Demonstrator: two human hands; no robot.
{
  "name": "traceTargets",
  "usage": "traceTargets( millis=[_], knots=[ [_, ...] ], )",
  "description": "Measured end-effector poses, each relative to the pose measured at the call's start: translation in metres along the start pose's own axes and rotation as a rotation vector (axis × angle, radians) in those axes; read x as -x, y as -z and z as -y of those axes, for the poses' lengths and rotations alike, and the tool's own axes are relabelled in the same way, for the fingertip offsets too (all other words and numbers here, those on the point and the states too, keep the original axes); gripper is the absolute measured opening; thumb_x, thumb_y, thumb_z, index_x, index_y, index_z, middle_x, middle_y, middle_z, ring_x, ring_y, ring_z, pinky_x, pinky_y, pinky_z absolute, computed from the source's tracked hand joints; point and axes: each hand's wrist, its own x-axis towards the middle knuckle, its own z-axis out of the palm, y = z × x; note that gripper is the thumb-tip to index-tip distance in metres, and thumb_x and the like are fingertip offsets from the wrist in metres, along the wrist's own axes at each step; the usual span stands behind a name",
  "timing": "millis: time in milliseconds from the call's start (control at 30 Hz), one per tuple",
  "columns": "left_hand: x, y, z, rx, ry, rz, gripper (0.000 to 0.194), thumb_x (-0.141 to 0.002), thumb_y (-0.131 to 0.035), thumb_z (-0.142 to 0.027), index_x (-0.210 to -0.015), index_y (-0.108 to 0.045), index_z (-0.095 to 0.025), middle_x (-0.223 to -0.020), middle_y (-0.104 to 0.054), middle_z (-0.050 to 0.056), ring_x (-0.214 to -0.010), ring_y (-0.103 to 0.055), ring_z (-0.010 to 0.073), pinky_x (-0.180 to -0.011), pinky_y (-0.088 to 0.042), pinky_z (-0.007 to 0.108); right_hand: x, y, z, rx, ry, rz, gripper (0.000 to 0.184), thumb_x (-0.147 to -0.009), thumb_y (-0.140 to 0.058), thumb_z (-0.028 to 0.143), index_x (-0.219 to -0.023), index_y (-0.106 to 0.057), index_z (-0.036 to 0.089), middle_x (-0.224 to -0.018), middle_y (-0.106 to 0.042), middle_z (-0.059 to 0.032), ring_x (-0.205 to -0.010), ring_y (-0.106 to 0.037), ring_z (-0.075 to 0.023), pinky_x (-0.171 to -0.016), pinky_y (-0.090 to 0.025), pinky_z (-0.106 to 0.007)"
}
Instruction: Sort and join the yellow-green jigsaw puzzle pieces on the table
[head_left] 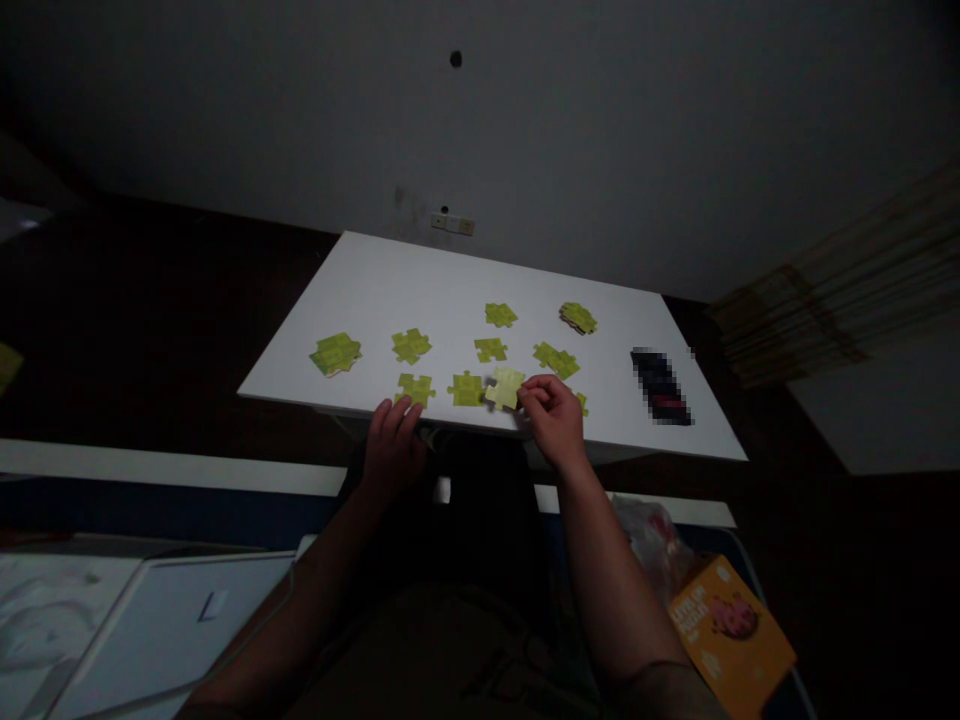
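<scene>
Between the thumb and fingers of my right hand [553, 412] is a pale green jigsaw puzzle piece [505, 387], held close to the front edge of the white table [442, 275]. Just left of it lies another green puzzle piece [466, 389]. My left hand [394, 440] rests at the table's front edge with its fingers stretched out, the tips by a puzzle piece [415, 390]. Farther back are more loose pieces, among them one at the left [411, 345], a small one in the middle [490, 349] and some at the right [556, 359]. Part of a piece under my right hand is hidden.
A stack of green pieces [336, 353] sits at the table's left, another stack [578, 318] at the back right. A blurred-out dark object [661, 386] lies on the right. Beside my right arm are an orange puzzle box [731, 635] and a clear plastic bag [652, 535].
</scene>
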Motion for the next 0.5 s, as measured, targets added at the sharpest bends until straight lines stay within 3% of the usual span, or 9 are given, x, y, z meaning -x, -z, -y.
traceTargets(
  millis=[200, 500],
  knots=[
    [-0.0054, 0.0042, -0.0028, 0.003, -0.023, -0.019, 0.07, -0.092, -0.063, -0.009, -0.161, -0.051, -0.018, -0.148, -0.068, 0.021, -0.146, -0.062, 0.0362, -0.125, -0.051, 0.063, 0.0015, 0.002, -0.0004, -0.006, 0.003, 0.009, 0.025, -0.088, -0.07, 0.049, -0.097, -0.066, 0.027, -0.071, -0.074, 0.0016, -0.067, -0.069, -0.0214, -0.068, -0.05, -0.034],
    [0.0025, -0.0016, 0.0006, 0.026, 0.049, 0.03, 0.068, -0.091, -0.062, -0.012, -0.159, -0.054, -0.02, -0.15, -0.067, 0.02, -0.146, -0.063, 0.0372, -0.128, -0.046, 0.068, 0.002, 0.003, -0.0025, -0.01, 0.054, 0.003, 0.021, -0.089, -0.071, 0.046, -0.097, -0.068, 0.026, -0.073, -0.073, 0.002, -0.07, -0.07, -0.0214, -0.072, -0.053, -0.036]
  ],
)
